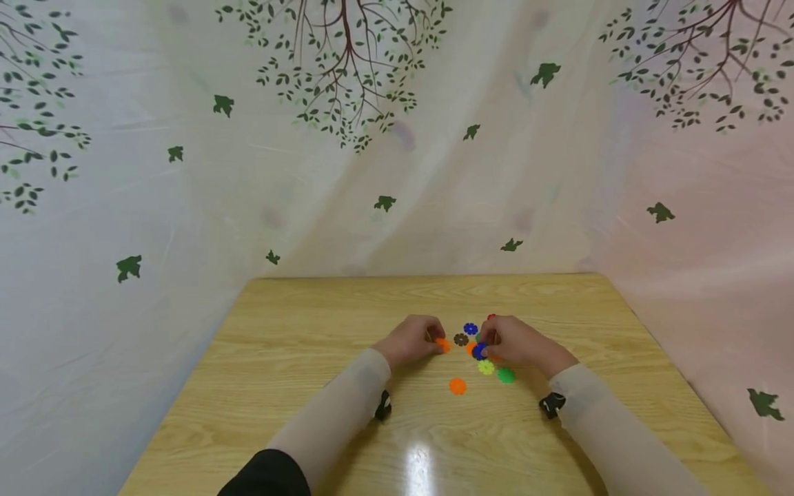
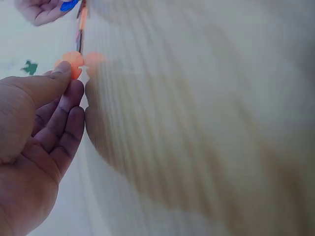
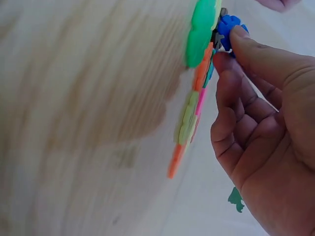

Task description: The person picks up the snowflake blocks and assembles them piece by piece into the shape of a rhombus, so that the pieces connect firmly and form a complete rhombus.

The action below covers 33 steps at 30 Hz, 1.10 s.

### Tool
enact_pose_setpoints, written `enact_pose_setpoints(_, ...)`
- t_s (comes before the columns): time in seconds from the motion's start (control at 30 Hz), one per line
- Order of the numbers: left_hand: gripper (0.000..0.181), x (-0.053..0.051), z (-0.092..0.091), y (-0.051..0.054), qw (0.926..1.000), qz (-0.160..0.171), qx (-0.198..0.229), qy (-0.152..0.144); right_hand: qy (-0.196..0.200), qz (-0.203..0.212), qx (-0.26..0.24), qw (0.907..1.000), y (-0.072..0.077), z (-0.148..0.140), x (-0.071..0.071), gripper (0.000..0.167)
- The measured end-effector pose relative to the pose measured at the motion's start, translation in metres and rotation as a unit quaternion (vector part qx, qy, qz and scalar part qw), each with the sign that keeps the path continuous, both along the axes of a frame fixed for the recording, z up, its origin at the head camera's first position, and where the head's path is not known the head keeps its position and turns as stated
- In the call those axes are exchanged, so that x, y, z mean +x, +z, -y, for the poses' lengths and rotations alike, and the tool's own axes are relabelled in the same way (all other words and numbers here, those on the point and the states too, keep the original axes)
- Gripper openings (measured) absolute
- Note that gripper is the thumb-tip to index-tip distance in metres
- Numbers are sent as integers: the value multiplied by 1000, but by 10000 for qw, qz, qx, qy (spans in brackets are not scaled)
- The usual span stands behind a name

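The left hand (image 1: 412, 339) pinches an orange notched disc (image 1: 442, 345) between thumb and fingers; in the left wrist view the thumb of that hand (image 2: 34, 123) lies over the orange disc (image 2: 75, 60). A blue disc (image 1: 479, 351) is pinched by the right hand (image 1: 517, 341). In the right wrist view, thumb and forefinger of the right hand (image 3: 275, 108) hold the blue disc (image 3: 228, 30) upright. The two hands are apart, with a brown disc (image 1: 461, 339) and another blue disc (image 1: 471, 328) lying between them.
Beside the right hand lie a yellow disc (image 1: 486, 367), a green disc (image 1: 505, 375) and a partly hidden red one (image 1: 492, 317). A separate orange disc (image 1: 457, 386) lies nearer the front of the wooden table (image 1: 298, 344). A patterned curtain (image 1: 434, 227) hangs behind.
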State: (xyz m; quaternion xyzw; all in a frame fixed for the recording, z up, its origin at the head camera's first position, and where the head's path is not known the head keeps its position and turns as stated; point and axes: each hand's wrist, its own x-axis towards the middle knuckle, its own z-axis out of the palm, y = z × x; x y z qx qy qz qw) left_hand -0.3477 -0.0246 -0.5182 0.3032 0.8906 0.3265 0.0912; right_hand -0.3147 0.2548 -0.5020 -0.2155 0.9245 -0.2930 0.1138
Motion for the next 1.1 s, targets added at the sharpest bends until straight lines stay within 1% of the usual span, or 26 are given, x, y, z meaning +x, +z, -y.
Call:
enact_pose_setpoints(0.13, 13, 0, 16, -4, 9978, 239, 566, 265, -122, -32, -276, 9995, 0, 2, 1, 9)
enact_pose_setpoints(0.23, 10, 3, 28, -3, 9942, 342, 869, 534, -328, -64, -656, 9973, 1, 7, 1, 6)
enact_pose_setpoints(0.3, 8, 5, 34, 0, 9906, 389, 1095, 728, -515, -27, -1035, 9933, 1, 12, 1, 4)
enact_pose_setpoints(0.4, 6, 7, 41, 3, 9838, 434, 1441, 978, -793, 39, -1584, 9842, 3, 22, -1, 5)
enact_pose_setpoints(0.5, 6, 8, 44, 5, 9776, 406, 1740, 1114, -1041, 49, -1932, 9756, 6, 32, -2, 11)
enact_pose_setpoints(0.6, 6, 10, 45, 5, 9713, 307, 2032, 1198, -1210, 98, -2184, 9683, 7, 42, -2, 16)
enact_pose_setpoints(0.73, 6, 12, 41, 4, 9651, 161, 2322, 1204, -1413, 415, -2637, 9533, 5, 53, -3, 18)
enact_pose_setpoints(0.83, 6, 15, 38, 5, 9629, 147, 2429, 1165, -1492, 627, -2938, 9420, 4, 59, -4, 18)
enact_pose_setpoints(0.9, 5, 16, 36, 5, 9629, 159, 2436, 1151, -1527, 734, -3053, 9371, 4, 63, -4, 18)
enact_pose_setpoints(1.03, 4, 18, 32, 6, 9639, 126, 2411, 1125, -1495, 807, -3180, 9327, 5, 67, -3, 20)
enact_pose_setpoints(1.1, 4, 17, 30, 5, 9649, 96, 2378, 1112, -1450, 783, -3193, 9332, 4, 68, -3, 22)
